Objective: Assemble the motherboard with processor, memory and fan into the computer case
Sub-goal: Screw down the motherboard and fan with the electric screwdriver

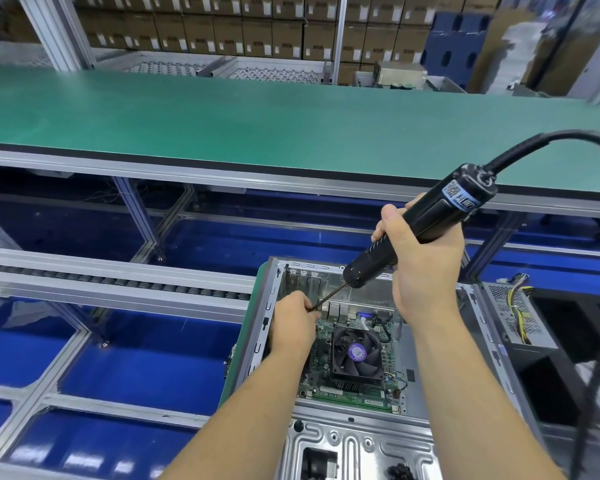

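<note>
1. Green motherboard [326,362] with fan [356,353] already seated in case [343,441].
2. Right hand [426,258] wrapped around electric screwdriver [420,223]; left hand [293,320] pinching bit [329,297].
3. Keep bit vertical, press lightly, avoid slipping onto board.
</note>
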Tool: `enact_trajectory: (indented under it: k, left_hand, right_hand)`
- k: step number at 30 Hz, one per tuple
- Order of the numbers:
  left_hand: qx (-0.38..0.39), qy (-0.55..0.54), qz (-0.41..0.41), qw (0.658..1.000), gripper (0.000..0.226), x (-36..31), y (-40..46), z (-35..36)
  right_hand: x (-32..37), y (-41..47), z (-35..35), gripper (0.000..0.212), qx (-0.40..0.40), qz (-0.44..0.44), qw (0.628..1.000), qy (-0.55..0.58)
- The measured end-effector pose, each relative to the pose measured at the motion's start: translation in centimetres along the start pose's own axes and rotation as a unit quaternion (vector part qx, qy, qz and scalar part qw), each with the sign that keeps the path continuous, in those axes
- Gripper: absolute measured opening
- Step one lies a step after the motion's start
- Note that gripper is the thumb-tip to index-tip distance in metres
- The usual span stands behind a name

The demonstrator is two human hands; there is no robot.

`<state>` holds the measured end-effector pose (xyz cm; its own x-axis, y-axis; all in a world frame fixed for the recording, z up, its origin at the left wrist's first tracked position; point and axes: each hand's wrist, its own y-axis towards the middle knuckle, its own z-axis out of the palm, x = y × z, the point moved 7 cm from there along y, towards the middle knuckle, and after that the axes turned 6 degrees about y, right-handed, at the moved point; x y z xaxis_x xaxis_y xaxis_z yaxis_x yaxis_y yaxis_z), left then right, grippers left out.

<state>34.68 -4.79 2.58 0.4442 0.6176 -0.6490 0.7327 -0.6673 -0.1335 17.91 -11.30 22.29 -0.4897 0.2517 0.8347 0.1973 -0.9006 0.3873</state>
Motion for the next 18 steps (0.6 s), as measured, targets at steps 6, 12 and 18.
enact_trajectory:
  k: [6, 12, 18]
  left_hand:
    - [-0.007, -0.002, 0.009, 1.000, 0.013, 0.02, -0.04, -0.03]
    - [-0.010, 0.012, 0.018, 1.000, 0.010, -0.17, -0.09, -0.08]
    - [-0.013, 0.015, 0.020, 1.000, 0.007, -0.25, -0.04, 0.02]
  right_hand:
    - [0.08, 0.03, 0.05, 0.017, 0.000, -0.008, 1.000, 0.000]
    - [-0.21, 0.03, 0.05, 0.017, 0.004, -0.006, 1.000, -0.010]
    - [-0.22, 0.09, 0.09, 0.017, 0.007, -0.009, 1.000, -0.012]
